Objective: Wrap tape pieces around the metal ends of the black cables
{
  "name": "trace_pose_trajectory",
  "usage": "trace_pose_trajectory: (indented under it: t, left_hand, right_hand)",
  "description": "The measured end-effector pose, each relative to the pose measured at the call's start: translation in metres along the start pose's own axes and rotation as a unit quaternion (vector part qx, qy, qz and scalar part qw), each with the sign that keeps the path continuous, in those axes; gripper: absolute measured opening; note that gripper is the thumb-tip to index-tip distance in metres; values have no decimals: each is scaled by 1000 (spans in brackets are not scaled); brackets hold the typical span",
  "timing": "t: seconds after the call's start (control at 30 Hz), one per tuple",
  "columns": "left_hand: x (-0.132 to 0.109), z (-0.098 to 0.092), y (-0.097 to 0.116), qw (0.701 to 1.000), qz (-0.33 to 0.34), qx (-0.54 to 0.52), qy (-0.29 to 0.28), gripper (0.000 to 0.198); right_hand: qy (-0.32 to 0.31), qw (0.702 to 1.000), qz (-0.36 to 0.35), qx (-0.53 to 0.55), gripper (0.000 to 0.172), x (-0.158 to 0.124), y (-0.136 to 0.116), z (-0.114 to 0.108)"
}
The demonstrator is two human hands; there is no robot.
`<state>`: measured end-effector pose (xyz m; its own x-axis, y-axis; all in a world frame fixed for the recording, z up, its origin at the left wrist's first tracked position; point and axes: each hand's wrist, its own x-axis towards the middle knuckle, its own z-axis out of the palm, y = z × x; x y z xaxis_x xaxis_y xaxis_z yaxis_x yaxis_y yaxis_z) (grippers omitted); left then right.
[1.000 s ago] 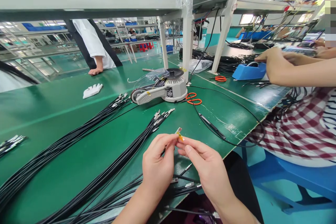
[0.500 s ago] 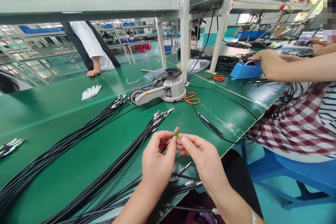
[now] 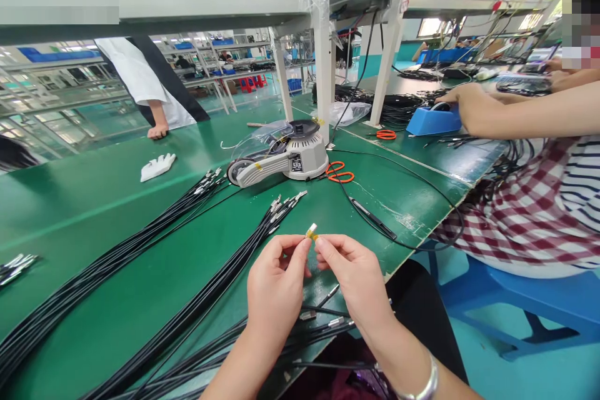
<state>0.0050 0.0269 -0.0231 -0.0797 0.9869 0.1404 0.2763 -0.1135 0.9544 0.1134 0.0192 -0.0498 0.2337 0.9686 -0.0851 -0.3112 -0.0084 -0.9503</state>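
Observation:
Between thumb and finger, my left hand (image 3: 277, 284) pinches a cable whose silvery connector (image 3: 313, 228) sticks up above the fingertips. My right hand (image 3: 354, 272) pinches a small piece of amber tape (image 3: 314, 236) against that connector, and the fingertips of both hands almost meet. Most of the held cable is hidden by my left hand. Under my wrists lie more black cables (image 3: 210, 353) with metal ends. A further cable bundle (image 3: 234, 262) stretches to the left of my left hand, its silvery tips pointing away from me.
A grey tape dispenser (image 3: 304, 159) stands ahead on the green table (image 3: 117, 281), beside orange-handled scissors (image 3: 340, 172). A black utility knife (image 3: 372, 217) lies to the right. A white glove (image 3: 158, 167) rests at left. At right, a co-worker's arm (image 3: 525, 114) reaches to a blue holder (image 3: 434, 120).
The tape, earlier held out to the right of the connector, now lies against it below the tip. Both hands have shifted slightly left, and the connector has turned in my left fingers.

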Motion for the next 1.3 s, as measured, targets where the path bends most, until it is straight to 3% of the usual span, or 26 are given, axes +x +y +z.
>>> trace_pose_trajectory:
  t: [0.27,0.67,0.9,1.13,1.2,1.3]
  left_hand:
    - [2,-2,6,991,-70,-99,-48,20]
    - [9,-13,4,944,-133,-249,-171,18]
    - [13,-19,9,921,-155,-269,-235,21]
    - [19,-26,3,851,-212,-331,-350,19]
    - [18,-27,-2,812,-230,-357,-400,20]
    - [15,-28,-9,749,-258,-391,-468,20]
  right_hand:
    - [-7,999,-31,-1,15,-2,-3,3]
    - [-53,997,-54,20,14,-3,-13,6]
    - [-123,991,-48,38,15,-1,-15,0]
    - [-177,981,-83,5,17,12,-9,-15]
    - [-227,968,-108,13,20,18,-10,-18]
    - [-332,924,-189,10,11,23,-13,-20]
